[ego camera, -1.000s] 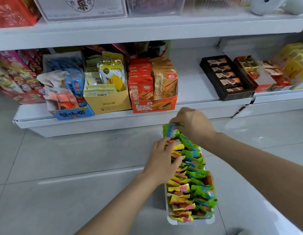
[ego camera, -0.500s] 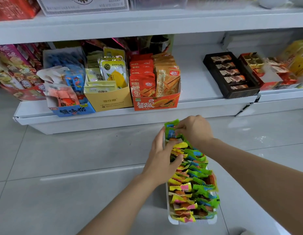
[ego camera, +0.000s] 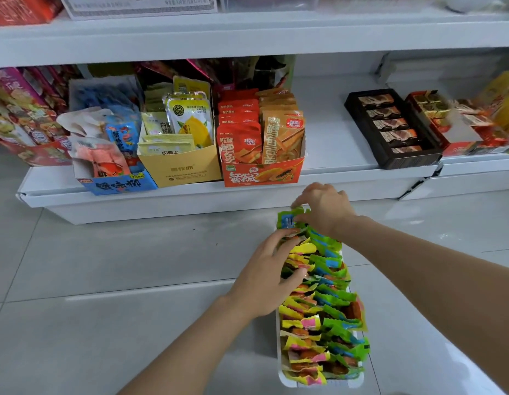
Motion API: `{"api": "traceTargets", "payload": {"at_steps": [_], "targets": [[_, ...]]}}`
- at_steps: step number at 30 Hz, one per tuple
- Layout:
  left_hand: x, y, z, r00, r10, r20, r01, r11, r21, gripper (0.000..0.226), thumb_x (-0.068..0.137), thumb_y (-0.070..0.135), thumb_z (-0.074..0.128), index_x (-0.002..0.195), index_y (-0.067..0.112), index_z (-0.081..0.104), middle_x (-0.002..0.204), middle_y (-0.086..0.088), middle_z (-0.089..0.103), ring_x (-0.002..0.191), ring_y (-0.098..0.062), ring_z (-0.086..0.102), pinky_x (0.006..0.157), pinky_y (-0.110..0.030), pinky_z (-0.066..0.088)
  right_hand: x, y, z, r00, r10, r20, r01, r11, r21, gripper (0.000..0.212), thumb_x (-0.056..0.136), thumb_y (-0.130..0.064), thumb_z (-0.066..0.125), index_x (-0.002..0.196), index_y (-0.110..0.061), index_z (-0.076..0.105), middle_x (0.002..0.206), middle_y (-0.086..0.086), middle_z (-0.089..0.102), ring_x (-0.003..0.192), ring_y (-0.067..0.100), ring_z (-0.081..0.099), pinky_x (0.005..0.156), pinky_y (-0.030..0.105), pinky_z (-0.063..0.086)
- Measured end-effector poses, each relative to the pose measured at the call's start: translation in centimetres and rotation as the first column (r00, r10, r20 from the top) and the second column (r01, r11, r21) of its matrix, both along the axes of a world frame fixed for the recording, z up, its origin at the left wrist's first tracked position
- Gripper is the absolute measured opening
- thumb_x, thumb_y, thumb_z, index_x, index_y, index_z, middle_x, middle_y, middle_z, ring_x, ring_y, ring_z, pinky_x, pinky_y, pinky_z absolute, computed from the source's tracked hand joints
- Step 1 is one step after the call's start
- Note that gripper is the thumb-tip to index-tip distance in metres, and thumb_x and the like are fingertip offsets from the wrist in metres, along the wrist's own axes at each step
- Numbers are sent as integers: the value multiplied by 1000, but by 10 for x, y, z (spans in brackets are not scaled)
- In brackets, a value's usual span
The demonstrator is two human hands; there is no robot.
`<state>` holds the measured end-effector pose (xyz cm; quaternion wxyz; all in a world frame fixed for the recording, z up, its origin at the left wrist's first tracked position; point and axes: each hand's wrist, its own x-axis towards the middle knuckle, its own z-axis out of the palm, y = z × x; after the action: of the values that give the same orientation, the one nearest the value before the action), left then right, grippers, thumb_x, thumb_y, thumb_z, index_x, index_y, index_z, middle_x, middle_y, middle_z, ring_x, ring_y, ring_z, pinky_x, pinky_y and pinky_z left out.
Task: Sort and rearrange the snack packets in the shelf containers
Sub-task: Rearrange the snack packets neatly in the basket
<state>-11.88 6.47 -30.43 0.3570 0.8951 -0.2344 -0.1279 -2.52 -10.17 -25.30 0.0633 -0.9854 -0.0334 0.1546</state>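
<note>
Low and right of centre in the frame, a long white tray [ego camera: 278, 332] sits on the tiled floor [ego camera: 119, 266], packed with two rows of small snack packets: yellow and pink ones [ego camera: 300, 343] on its left side, green and blue ones [ego camera: 337, 300] on its right. The right hand [ego camera: 323, 208] reaches to the tray's far end, fingers curled and pinching the top edge of a green packet [ego camera: 288, 220] that stands taller than its neighbours. The left hand [ego camera: 269, 276] lies over the yellow row with its fingers spread and fairly straight, pressing the packets rather than gripping any. The likeliest trouble is at that far end: the pinch holds only a thin crinkled edge, so the packet could slip loose or drag the ones leaning against it out of line, or over the tray's low wall. If the left hand eases off, the tightly packed yellow row may spring up and mix with the green.
</note>
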Motion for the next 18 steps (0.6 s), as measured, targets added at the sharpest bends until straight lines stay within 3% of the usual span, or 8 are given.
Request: {"api": "traceTargets", "payload": {"at_steps": [4,7,10,13,15,18], "targets": [[1,0,1,1000,-9,13,9,1000,27,59,98,47,46,151,32,27,156,17,15,141,-7,21,118,-28,23,-10,1,-6,991,63,116,-60,998,-30,23,94,-39,60,107,-23,69,114,-1,66,116,22,50,94,37,35],[3,-3,7,1000,-21,-14,22,995,93,60,98,44,46,152,32,24,158,14,16,143,-8,18,120,-35,16,-19,-14,21,992,-50,113,13,953,302,21,92,-28,65,103,-11,70,107,6,71,99,26,63,89,36,46],[8,-5,20,996,-42,-77,60,968,242,63,97,45,47,153,27,22,160,10,14,147,-12,16,120,-38,15,-36,-32,72,974,-166,156,64,858,510,13,87,-24,72,85,-11,70,90,6,75,83,21,67,77,33,51],[6,-6,59,973,-35,-230,107,945,309,70,96,39,54,154,18,21,161,0,18,148,-17,17,119,-28,16,-60,-43,128,931,-326,166,139,734,665,21,85,-30,73,72,-17,63,66,-2,68,58,8,59,58,27,46],[-1,-1,92,940,-18,-341,130,942,309,72,95,35,58,154,18,21,159,-6,24,145,-21,25,116,-27,22,-79,-46,165,919,-377,119,161,631,759,19,84,-29,75,72,-17,64,67,0,71,63,7,64,65,26,52],[-17,10,149,913,39,-406,53,976,212,71,91,34,67,150,17,31,151,-1,33,138,-20,37,112,-25,31,-114,-48,214,885,-465,-29,203,329,922,19,84,-16,74,83,0,63,80,15,74,80,28,73,80,40,60]]}}
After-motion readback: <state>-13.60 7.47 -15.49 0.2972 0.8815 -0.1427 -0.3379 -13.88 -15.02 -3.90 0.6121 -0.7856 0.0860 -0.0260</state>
